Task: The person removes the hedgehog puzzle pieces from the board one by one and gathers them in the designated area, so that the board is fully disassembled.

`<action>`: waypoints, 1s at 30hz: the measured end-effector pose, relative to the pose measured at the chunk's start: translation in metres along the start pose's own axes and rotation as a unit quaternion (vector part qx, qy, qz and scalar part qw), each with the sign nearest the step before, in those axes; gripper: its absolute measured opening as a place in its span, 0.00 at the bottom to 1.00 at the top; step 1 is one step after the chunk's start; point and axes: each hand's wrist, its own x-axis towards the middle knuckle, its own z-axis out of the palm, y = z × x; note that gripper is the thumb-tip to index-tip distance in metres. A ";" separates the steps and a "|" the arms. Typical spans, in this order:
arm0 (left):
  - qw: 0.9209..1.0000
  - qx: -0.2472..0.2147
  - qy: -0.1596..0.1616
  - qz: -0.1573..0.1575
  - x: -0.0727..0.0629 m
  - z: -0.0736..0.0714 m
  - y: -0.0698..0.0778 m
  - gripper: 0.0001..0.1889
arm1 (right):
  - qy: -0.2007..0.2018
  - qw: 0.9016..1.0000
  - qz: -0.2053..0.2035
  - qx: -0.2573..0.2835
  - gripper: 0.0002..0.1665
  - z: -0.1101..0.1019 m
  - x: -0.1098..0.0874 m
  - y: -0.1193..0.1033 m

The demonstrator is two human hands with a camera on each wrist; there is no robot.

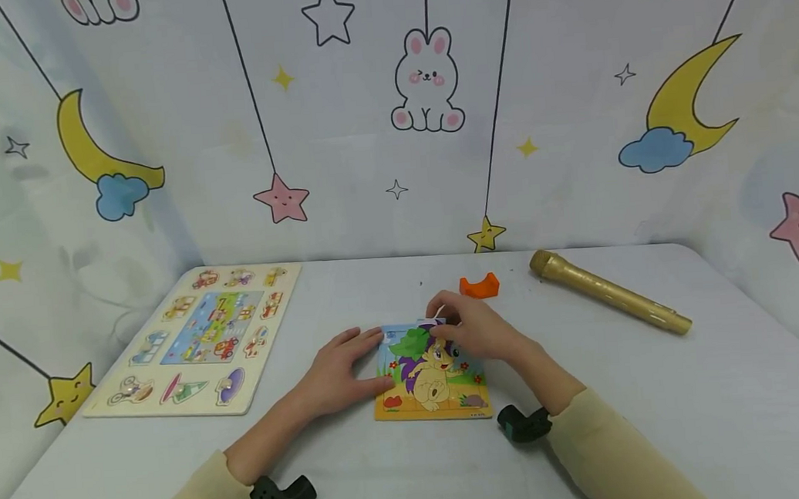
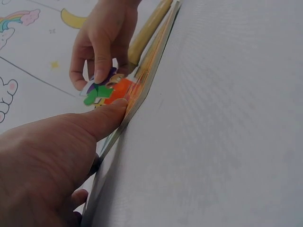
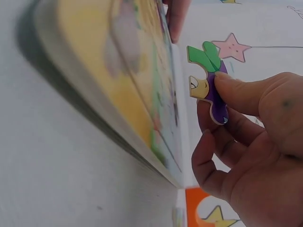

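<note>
A small jigsaw puzzle (image 1: 411, 412) with a purple-haired cartoon animal lies on the table in the head view. My left hand (image 1: 335, 371) rests at its left side, fingers stretched toward the top corner and thumb (image 2: 111, 116) lying on the picture. Over the puzzle's top edge, my right hand (image 1: 477, 325) pinches a puzzle piece (image 3: 218, 99) between thumb and fingertips. Green, purple and part of a pale face with an eye show on that piece in the right wrist view. It is held tilted, close over the puzzle.
A larger wooden puzzle board (image 1: 209, 406) with vehicle pictures lies at the left. Behind my right hand sits an orange curved object (image 1: 480, 285). A gold microphone-shaped stick (image 1: 611, 294) lies at the back right, before a cartoon-printed backdrop (image 1: 363, 128).
</note>
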 end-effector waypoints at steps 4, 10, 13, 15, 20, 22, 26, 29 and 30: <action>1.000 0.000 -0.001 0.001 0.000 0.000 0.000 0.40 | 0.013 1.000 -0.003 0.018 0.10 -0.010 -0.003 0.001; 1.000 0.005 0.004 0.007 -0.001 0.001 -0.003 0.40 | 0.030 0.999 -0.017 0.035 0.11 -0.029 -0.011 0.011; 1.000 0.003 0.006 0.011 0.000 0.002 -0.002 0.40 | 0.034 0.999 -0.020 0.032 0.11 -0.040 -0.016 0.019; 1.000 0.003 0.005 0.011 -0.001 0.002 -0.002 0.40 | 0.033 0.999 -0.018 0.028 0.12 -0.046 -0.020 0.026; 1.000 0.004 0.004 0.009 -0.001 0.001 0.000 0.40 | 0.025 0.999 0.012 0.029 0.12 -0.058 -0.033 0.044; 1.000 0.004 0.005 0.009 -0.001 0.001 0.001 0.40 | 0.023 0.999 0.025 0.031 0.12 -0.061 -0.038 0.050; 1.000 0.005 0.005 0.006 -0.001 0.001 0.002 0.40 | 0.022 0.999 0.038 0.027 0.12 -0.068 -0.046 0.060; 1.000 0.006 0.005 0.002 -0.001 0.001 0.002 0.40 | 0.022 0.999 0.042 0.020 0.13 -0.073 -0.051 0.068; 1.000 0.005 0.005 0.001 -0.001 0.001 0.002 0.40 | 0.022 0.999 0.044 0.018 0.13 -0.074 -0.053 0.071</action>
